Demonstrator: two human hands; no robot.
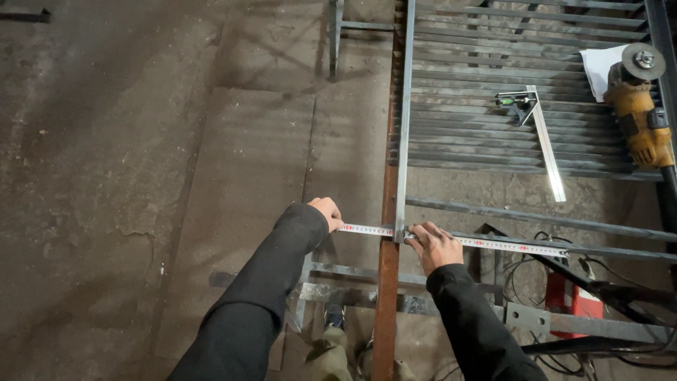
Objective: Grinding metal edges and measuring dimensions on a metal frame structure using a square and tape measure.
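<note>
At the far left lies bare concrete floor (106,176), stained and cracked. Moving right, the person's left hand (327,212) is closed in a fist around one end of a tape measure (367,230), which is pulled out level across a rusty upright beam (386,282). Just past the beam, the right hand (431,245) presses the tape down against a grey steel frame (403,127), its fingers (420,233) bent and pinching the tape where it crosses the frame's edge. The tape runs on to the right along a thin steel bar (550,249). Further right and higher, a metal square (543,134) rests on a rack of flat steel slats (493,92), and a yellow angle grinder (638,113) lies at the right edge beside a white sheet (603,67). The step in hand looks like measuring across the frame; reading it well would call for keeping the tape taut and flat.
</note>
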